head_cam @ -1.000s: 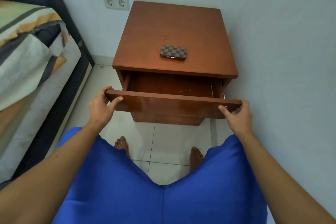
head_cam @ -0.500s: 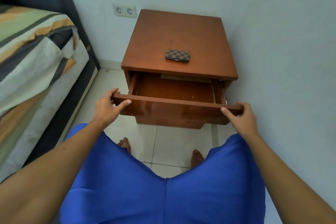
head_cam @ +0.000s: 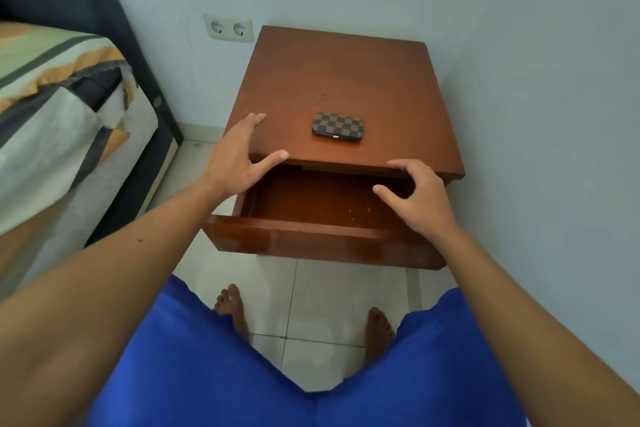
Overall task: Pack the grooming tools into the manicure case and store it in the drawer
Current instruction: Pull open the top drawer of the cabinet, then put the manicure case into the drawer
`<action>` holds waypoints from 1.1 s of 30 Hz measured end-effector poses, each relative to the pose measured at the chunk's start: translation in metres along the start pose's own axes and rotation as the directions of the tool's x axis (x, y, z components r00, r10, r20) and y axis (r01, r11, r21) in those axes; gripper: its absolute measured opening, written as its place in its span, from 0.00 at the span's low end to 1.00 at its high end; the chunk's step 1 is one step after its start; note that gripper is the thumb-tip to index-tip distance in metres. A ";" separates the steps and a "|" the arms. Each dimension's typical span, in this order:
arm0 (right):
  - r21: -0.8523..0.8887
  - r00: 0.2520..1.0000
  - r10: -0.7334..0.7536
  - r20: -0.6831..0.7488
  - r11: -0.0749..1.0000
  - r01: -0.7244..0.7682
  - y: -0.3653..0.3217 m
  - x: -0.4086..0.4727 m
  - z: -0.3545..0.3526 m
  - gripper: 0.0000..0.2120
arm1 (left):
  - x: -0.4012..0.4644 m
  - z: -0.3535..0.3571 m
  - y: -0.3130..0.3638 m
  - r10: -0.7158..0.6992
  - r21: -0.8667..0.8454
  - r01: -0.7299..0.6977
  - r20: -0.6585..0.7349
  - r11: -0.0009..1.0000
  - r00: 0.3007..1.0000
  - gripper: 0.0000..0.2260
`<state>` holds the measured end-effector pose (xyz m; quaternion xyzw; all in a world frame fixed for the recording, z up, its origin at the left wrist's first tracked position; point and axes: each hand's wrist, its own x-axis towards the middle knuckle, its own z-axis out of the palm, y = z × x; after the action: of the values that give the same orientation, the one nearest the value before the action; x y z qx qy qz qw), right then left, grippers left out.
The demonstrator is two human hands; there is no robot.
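Note:
The closed manicure case, brown and black checkered, lies flat near the front edge of the wooden nightstand. The drawer below it is pulled out and its inside looks bare. My left hand hovers open at the nightstand's front left corner, left of the case. My right hand floats open above the drawer's right side, fingers spread, below and right of the case. Neither hand holds anything.
A bed with a striped cover stands close on the left. A double wall socket sits behind the nightstand. The wall runs along the right side. My blue shorts and bare feet are on the tiled floor below the drawer.
Both hands have let go of the drawer front and risen toward the nightstand top. The drawer stays pulled out.

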<state>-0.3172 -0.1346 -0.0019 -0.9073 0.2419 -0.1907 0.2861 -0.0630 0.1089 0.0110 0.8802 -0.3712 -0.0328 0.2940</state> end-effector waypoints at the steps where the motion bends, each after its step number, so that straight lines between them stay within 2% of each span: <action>1: -0.001 1.000 -0.019 -0.009 1.000 0.019 -0.003 0.012 0.002 0.25 | 0.010 0.002 0.001 0.032 0.029 -0.032 0.009 0.999 0.999 0.37; 3: -0.002 0.999 -0.040 -0.024 0.999 0.039 -0.009 0.037 0.007 0.25 | 0.030 0.008 0.002 0.077 0.094 -0.080 0.032 0.992 0.997 0.34; 6: -0.009 0.998 -0.060 -0.010 0.998 0.060 -0.016 0.072 0.015 0.27 | 0.058 0.019 0.002 0.063 0.175 -0.079 0.098 0.981 0.993 0.36; 14: -0.077 0.983 -0.056 0.176 0.995 0.071 -0.011 0.126 0.049 0.39 | 0.113 0.051 -0.010 0.069 0.275 -0.135 0.237 0.952 0.969 0.37; 20: -0.180 0.971 -0.101 0.218 0.974 0.141 -0.008 0.146 0.054 0.35 | 0.118 0.056 -0.014 0.061 0.342 -0.153 0.265 0.927 0.962 0.36; 24: -0.213 0.949 -0.075 0.306 0.966 0.145 -0.012 0.147 0.044 0.39 | 0.118 0.055 -0.014 0.062 0.355 -0.159 0.271 0.921 0.961 0.36; 29: -0.112 0.912 -0.189 0.364 0.963 0.244 -0.022 0.111 0.029 0.35 | 0.118 0.056 -0.015 0.072 0.357 -0.170 0.272 0.918 0.960 0.36; 33: 0.025 0.884 -0.250 0.396 0.965 0.261 -0.025 0.060 0.028 0.33 | 0.117 0.054 -0.015 0.072 0.354 -0.172 0.280 0.919 0.957 0.37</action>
<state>-0.2466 -0.1377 0.0042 -0.9549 0.0602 -0.0357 0.2884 0.0154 0.0116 -0.0230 0.8828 -0.4607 -0.0585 0.0707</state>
